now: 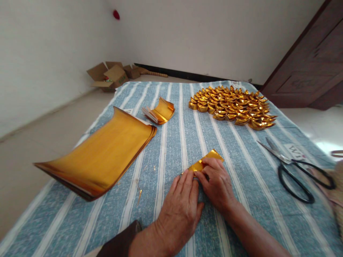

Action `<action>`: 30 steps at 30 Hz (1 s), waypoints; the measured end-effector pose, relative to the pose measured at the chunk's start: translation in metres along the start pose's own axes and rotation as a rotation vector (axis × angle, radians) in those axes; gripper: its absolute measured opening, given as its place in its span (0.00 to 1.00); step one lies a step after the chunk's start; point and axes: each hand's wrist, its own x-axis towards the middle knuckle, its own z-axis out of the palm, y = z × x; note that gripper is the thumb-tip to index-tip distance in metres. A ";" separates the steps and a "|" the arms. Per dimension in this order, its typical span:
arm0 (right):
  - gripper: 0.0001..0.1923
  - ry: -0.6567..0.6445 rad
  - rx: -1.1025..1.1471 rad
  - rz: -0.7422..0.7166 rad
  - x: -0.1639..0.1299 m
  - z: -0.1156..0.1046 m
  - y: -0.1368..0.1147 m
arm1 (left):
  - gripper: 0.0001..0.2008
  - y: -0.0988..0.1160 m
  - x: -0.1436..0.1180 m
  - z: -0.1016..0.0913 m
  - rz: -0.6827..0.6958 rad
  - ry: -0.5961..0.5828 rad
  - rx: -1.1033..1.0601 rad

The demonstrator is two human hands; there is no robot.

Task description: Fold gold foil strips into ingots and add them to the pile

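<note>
A folded strip of gold foil paper (205, 161) lies on the striped cloth in front of me. Its near left end is under my left hand (182, 203), whose fingers are stretched out flat and press down there. My right hand (217, 180) is bent over the strip's near edge, its thumb and fingers closed on the paper. Part of the strip is hidden beneath the fingers. Beyond it to the left sits a small stack of cut gold paper (162, 111) with curled ends. Many folded gold paper ingots (230, 103) stand grouped at the far right.
A large curled stack of gold sheets (107, 150) covers the left of the cloth. Black-handled scissors (288, 160) lie spread at the right. Thin gold scraps (139, 194) dot the blue-and-white cloth (171, 142). An open cardboard box (109, 75) stands on the floor behind.
</note>
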 end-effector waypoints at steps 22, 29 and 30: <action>0.14 -0.032 -0.016 0.016 -0.001 -0.001 0.000 | 0.21 0.005 0.001 -0.003 -0.009 -0.063 0.026; 0.15 -0.034 -0.010 0.018 -0.001 0.000 0.000 | 0.21 0.005 0.001 -0.003 -0.014 -0.058 0.022; 0.15 -0.032 -0.011 0.015 -0.001 0.000 0.000 | 0.21 0.005 0.001 -0.003 -0.013 -0.053 0.023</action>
